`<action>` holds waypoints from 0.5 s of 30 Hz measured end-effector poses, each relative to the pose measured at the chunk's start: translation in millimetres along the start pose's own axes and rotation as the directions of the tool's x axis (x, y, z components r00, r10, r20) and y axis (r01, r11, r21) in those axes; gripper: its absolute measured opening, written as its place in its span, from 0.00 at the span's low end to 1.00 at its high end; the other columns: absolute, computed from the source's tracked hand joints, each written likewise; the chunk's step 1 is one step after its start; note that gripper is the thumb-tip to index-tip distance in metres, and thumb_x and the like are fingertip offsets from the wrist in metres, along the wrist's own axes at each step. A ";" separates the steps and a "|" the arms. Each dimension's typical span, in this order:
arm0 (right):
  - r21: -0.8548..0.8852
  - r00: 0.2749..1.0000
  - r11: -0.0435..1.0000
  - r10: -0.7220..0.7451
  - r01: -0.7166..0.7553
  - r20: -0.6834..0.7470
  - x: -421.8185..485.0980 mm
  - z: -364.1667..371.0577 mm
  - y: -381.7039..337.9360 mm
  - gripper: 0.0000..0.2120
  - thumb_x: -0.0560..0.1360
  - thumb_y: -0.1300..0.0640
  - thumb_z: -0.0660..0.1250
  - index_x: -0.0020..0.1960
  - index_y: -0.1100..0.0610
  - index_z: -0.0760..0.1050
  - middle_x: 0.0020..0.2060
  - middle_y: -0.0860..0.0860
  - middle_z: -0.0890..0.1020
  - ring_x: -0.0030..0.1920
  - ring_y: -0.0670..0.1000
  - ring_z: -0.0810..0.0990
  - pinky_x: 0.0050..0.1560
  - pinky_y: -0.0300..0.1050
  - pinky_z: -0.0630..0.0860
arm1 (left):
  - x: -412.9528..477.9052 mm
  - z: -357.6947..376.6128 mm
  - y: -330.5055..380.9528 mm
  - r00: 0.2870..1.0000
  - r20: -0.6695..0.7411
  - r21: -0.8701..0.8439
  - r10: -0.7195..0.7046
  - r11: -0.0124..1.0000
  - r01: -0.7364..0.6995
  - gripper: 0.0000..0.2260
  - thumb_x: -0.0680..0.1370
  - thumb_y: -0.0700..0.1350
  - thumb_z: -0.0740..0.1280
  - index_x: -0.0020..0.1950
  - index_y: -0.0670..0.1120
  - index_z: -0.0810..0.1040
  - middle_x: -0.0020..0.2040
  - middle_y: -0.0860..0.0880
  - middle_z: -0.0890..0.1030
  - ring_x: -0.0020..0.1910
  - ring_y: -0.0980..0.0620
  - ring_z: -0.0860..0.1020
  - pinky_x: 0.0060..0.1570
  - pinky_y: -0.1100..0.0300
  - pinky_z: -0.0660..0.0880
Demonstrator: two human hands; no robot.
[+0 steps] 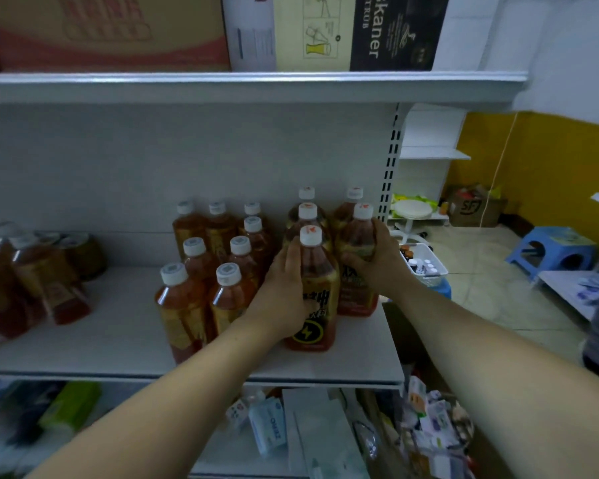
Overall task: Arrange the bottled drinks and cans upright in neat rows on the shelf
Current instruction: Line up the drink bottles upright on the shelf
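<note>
Shelf (118, 340) of white metal, seen from above by the person stocking it. At left end, blurred: leaning bottles (32, 271), amber, not upright, w/ a few cans (83, 250) behind them toward the back wall. Middle: small tea bottles (201, 267), white caps, upright in approx 3 rows running front to back. Right end: two rows of bigger bottles near the right edge.

Left hand (284, 295) wraps the lightning-label bottle (317, 271) at the front of the inner row, fingers curled round its left side. Right hand (377, 261) grips the outer bottle (357, 236) next to it, thumb in front, fingers curled behind. Both stand upright on the shelf, sides touching or nearly so. The lightning-label bottle sits closer to the front edge than its neighbour.

To do this step well, probably slide, don't lift. Press the pair together & back until caps line up w/ the caps behind, then even the two fronts, labels out. Watch the outer bottle: it's close to the right edge. Left-end bottles prob. need righting after.
</note>
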State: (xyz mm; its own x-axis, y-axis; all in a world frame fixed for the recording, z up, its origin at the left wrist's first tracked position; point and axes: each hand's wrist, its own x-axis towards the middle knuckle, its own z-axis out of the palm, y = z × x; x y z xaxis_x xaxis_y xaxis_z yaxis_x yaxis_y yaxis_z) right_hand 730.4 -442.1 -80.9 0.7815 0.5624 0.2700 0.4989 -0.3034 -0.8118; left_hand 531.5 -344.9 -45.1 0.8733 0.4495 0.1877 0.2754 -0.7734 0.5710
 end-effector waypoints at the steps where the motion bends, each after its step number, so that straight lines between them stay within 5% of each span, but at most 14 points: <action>1: -0.037 1.000 0.999 0.016 -0.016 0.009 -2.1 -2.9 -6.5 0.47 0.59 0.34 0.73 0.73 0.42 0.58 0.63 0.54 0.74 0.61 0.57 0.76 0.61 0.60 0.74 | -1.0 -3.4 3.1 1.000 0.019 0.027 -0.013 1.000 0.013 0.47 0.72 0.43 0.72 0.78 0.51 0.39 0.79 0.51 0.47 0.77 0.47 0.50 0.74 0.49 0.56; 5: -0.217 0.992 0.968 0.114 -0.123 -0.051 -14.2 -10.4 -41.9 0.47 0.68 0.38 0.71 0.78 0.47 0.50 0.74 0.59 0.60 0.73 0.62 0.61 0.70 0.57 0.63 | -14.2 -26.1 14.9 0.994 0.075 0.075 -0.079 0.994 0.073 0.47 0.73 0.46 0.72 0.78 0.48 0.39 0.79 0.49 0.43 0.77 0.48 0.47 0.75 0.53 0.52; 9: -0.156 0.930 0.975 -0.200 0.158 -0.309 -43.2 -7.6 -92.6 0.34 0.72 0.40 0.64 0.72 0.57 0.64 0.70 0.59 0.67 0.70 0.58 0.63 0.68 0.49 0.60 | -45.8 -63.4 21.6 0.998 -0.044 0.118 0.055 0.992 -0.049 0.37 0.74 0.49 0.70 0.77 0.50 0.53 0.77 0.50 0.55 0.76 0.51 0.53 0.69 0.61 0.54; 12: -0.218 0.940 0.942 -0.294 0.255 -0.171 -63.3 3.7 -117.1 0.32 0.72 0.42 0.67 0.71 0.55 0.65 0.67 0.55 0.69 0.67 0.56 0.66 0.65 0.47 0.63 | -62.4 -93.7 -1.9 0.967 -0.223 0.148 0.126 0.984 -0.095 0.28 0.72 0.49 0.71 0.71 0.51 0.67 0.71 0.49 0.67 0.71 0.49 0.63 0.67 0.58 0.61; 15: -0.187 0.978 0.962 -0.207 0.201 -0.017 -79.4 19.3 -123.3 0.41 0.69 0.44 0.73 0.75 0.50 0.55 0.70 0.53 0.65 0.70 0.53 0.64 0.61 0.41 0.60 | -68.5 -114.1 -44.2 0.930 -0.365 -0.007 -0.043 0.999 0.043 0.31 0.71 0.49 0.73 0.71 0.52 0.65 0.70 0.50 0.67 0.69 0.49 0.65 0.64 0.52 0.65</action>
State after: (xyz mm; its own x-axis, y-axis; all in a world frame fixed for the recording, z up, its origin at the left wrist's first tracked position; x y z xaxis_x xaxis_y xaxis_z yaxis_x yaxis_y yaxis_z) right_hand 599.6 -434.5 -12.2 0.6673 0.6000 0.4412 0.7066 -0.3230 -0.6295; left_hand 413.6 -290.5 8.0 0.6538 0.6142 0.4419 0.3099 -0.7502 0.5841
